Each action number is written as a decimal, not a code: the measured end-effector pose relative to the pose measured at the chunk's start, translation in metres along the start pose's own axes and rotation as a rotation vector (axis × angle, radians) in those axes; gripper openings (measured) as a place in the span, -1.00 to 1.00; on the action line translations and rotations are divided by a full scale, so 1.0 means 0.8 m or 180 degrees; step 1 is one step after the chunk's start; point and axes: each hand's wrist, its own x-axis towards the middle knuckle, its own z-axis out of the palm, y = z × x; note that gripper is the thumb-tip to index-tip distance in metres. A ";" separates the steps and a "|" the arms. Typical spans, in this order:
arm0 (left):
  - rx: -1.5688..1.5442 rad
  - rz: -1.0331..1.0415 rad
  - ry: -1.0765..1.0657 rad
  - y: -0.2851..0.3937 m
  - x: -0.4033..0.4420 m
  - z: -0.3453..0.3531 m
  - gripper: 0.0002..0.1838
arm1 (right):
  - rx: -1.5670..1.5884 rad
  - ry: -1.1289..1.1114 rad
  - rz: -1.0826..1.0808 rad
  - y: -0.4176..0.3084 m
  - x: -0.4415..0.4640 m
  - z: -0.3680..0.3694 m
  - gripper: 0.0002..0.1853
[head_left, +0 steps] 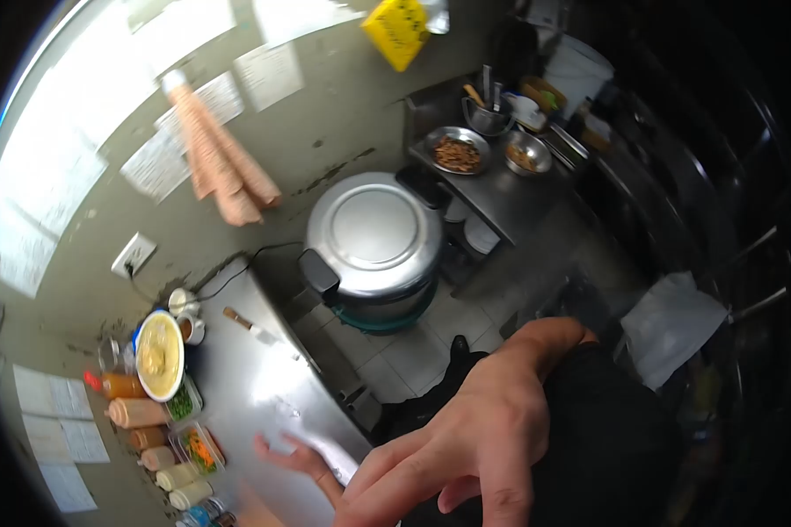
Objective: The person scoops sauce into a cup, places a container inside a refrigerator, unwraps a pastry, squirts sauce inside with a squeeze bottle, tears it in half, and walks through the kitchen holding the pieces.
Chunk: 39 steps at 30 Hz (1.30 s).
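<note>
My right hand (466,430) looms large in the lower middle, close to the camera. Its fingers are stretched out and apart, with nothing seen in them; some fingertips run off the lower edge. My left hand (301,463), smaller and slightly blurred, is over the steel table (272,373) with its fingers apart and nothing visible in it; my right hand hides part of that arm. Nearest to the left hand is a clear container of chopped orange and green vegetables (200,448). Farther up the table lies a spatula or knife with a brown handle (248,323).
Squeeze bottles (138,413), chopped greens (185,402) and a white bowl of pale yellow food (160,356) line the wall. A large lidded metal cooker (373,224) stands beyond the table. A second counter (501,206) holds metal bowls. A plastic bag (672,329) hangs right.
</note>
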 end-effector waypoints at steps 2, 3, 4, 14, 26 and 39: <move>-0.0903 0.0703 -0.0511 0.101 0.029 0.057 -0.57 | -0.0353 0.0014 -0.0267 -0.051 -0.016 -0.022 -0.61; -0.1141 0.1143 -0.0778 0.138 0.035 0.086 -0.60 | -0.0522 0.0007 -0.0410 -0.078 -0.026 -0.034 -0.62; -0.1583 0.1196 -0.1062 0.181 0.044 0.105 -0.59 | -0.0668 -0.0022 -0.0563 -0.104 -0.039 -0.044 -0.62; -0.1740 0.1845 -0.2596 0.446 0.033 0.221 -0.59 | -0.1785 0.1768 0.0800 -0.377 -0.283 -0.150 -0.68; -0.2548 0.1574 -0.2521 0.631 0.036 0.336 -0.71 | -0.2806 0.3928 0.2547 -0.446 -0.438 -0.296 -0.70; -0.3282 0.2170 -0.3224 0.960 0.004 0.543 -0.70 | -0.5949 0.2110 0.4062 -0.584 -0.579 -0.573 -0.65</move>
